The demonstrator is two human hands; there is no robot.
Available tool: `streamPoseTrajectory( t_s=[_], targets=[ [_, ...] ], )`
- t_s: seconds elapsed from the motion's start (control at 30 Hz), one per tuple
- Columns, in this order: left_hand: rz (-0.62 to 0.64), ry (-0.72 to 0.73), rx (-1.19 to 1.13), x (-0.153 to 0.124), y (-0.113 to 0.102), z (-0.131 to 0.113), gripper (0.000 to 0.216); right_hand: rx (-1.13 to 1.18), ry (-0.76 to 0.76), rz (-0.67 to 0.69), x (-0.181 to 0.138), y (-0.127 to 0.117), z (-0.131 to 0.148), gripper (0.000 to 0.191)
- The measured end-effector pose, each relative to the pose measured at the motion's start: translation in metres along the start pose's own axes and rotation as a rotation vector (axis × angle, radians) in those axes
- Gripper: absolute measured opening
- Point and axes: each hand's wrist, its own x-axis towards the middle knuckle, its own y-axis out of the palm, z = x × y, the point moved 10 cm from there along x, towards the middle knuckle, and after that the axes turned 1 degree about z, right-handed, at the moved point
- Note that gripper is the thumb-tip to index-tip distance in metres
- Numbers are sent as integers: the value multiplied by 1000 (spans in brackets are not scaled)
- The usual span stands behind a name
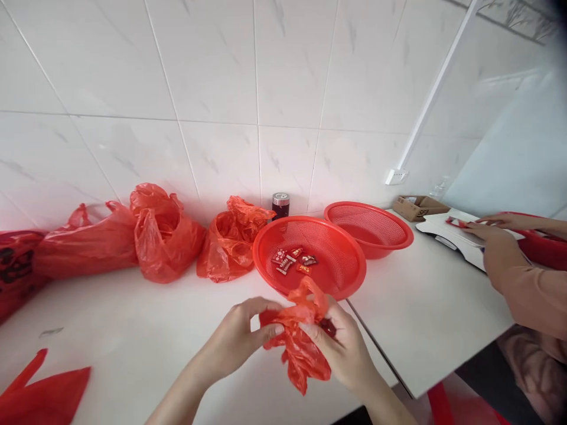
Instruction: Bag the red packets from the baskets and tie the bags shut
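Observation:
Between my two hands is a crumpled red plastic bag (301,336), held above the table's front part. My left hand (241,336) pinches its left side between thumb and fingers. On the other side, my right hand (343,342) grips the bag; a small dark wrapped piece shows by its fingers, its kind unclear. Just beyond my hands stands a red plastic colander basket (343,260), with several small wrapped snacks (292,260) in red and brown packaging lying on its bottom.
A second red basket (372,227) stands behind to the right. Filled red bags (166,236) line the wall at left, near a dark lidded jar (280,205). At right, a co-worker's hands (491,227) are over a white scale (443,230), beside a cardboard box (419,208). A flat red bag (48,395) lies front left.

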Motion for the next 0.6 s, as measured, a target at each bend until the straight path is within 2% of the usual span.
streamPoseTrajectory(
  t_s=[0.03, 0.1, 0.2, 0.27, 0.33, 0.4, 0.47, 0.5, 0.57, 0.6],
  targets=[
    [4, -55, -59, -5, 2, 12, 18, -18, 15, 6, -2, 0, -3, 22],
    [-122, -150, -179, -17, -18, 37, 26, -72, 49, -18, -5, -8, -11, 28],
    [-454, -210, -309, -46, -76, 78, 30, -162, 89, -48, -10, -25, -21, 29],
    [-624, -222, -380, -69, -107, 103, 35, -225, 101, -51, -13, -33, -24, 27],
    [-722, -238, -419, -87, -123, 123, 38, -303, 87, -17, -14, -31, -22, 25],
    [-782, -281, -356, -98, -128, 132, 38, -412, 20, 49, -15, -21, -13, 21],
    [-887, -259, -175, -109, -133, 119, 37, -541, -85, 117, -14, -6, 0, 16],
    [-948, -207, -51, -114, -134, 102, 36, -602, -141, 147, -14, 2, 7, 13],
    [-1015, -19, 189, -121, -127, 50, 28, -696, -235, 207, -14, 19, 19, 9],
    [-1001, 90, 293, -121, -117, 22, 22, -726, -271, 240, -15, 27, 23, 8]
  ],
)
